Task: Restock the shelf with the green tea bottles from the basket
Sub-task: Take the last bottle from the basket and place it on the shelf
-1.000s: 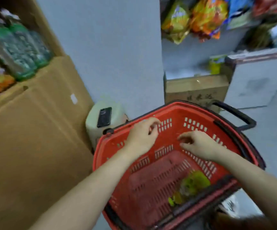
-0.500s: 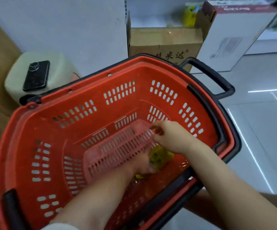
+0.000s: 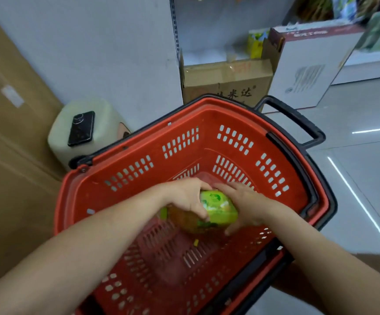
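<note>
Both my hands are down in the basket (image 3: 139, 160), near the middle of its floor toward the right wall. My left hand (image 3: 185, 196) is wrapped over the amber neck end of the bottle (image 3: 218, 206), and my right hand (image 3: 244, 206) cups the green-labelled end from the other side; the fingers (image 3: 203, 213) of both are closed on it. The bottle lies on its side, tilted, and I cannot tell whether it rests on the floor of the basket or is already clear of it.

What worries me is the grip. The label looks slick, and I am holding the bottle sideways at its ends, so it could roll out of my palms and drop back onto the slatted floor. Bringing it up, I could knock it on the red rim or on the black handle (image 3: 298, 119) at the far right corner. A small yellow-green scrap (image 3: 195, 242) lies on the floor below the bottle; I cannot tell what it is. The shelf to fill is out of sight, so I would be turning blind with both hands full.
</note>
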A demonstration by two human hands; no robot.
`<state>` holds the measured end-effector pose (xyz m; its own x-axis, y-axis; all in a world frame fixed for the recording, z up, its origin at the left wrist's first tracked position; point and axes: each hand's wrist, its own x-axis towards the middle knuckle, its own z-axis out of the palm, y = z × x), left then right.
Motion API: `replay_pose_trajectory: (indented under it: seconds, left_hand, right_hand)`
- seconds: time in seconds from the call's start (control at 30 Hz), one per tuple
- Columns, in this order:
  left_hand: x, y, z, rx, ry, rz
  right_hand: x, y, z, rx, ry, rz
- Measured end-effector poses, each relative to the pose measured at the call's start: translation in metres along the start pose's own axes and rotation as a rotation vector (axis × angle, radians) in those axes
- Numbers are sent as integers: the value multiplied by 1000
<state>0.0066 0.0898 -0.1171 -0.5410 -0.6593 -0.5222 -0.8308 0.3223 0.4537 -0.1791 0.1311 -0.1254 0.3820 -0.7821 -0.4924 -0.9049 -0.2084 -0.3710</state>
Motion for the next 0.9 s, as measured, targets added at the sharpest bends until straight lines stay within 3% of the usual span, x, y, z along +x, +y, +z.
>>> replay_pose_trajectory:
  seconds: [0.07, 0.17, 0.23, 0.37, 0.47, 0.57, 0.67, 0.77, 0.9]
  left_hand:
    - [-34, 7, -28, 33, 39, 4]
    - [-84, 4, -48, -142, 236, -27]
    - [-113, 2, -57, -215, 397, -51]
    - [-151, 6, -59, -113, 770, -205]
    - [-172, 13, -49, -599, 951, -294]
    - [-198, 27, -37, -1180, 813, -136]
    - [-221, 53, -26, -1335, 791, 71]
    - [-248, 72, -23, -1353, 1055, 188]
    - [-308, 81, -28, -1071, 1424, 206]
  right_hand:
    - [-9, -14, -5, 94, 127, -108]
    - [-26, -41, -17, 275, 288, -169]
    - [-39, -60, -27, 391, 288, -143]
    - [-60, -84, -31, 804, 230, -155]
    - [-72, -100, -25, 1018, 258, -145]
    - [-86, -119, -21, 1292, 224, -168]
    - [-103, -145, -26, 1468, 117, -251]
    - [-124, -173, -42, 1381, 63, -375]
    - [-170, -224, -72, 927, 217, -605]
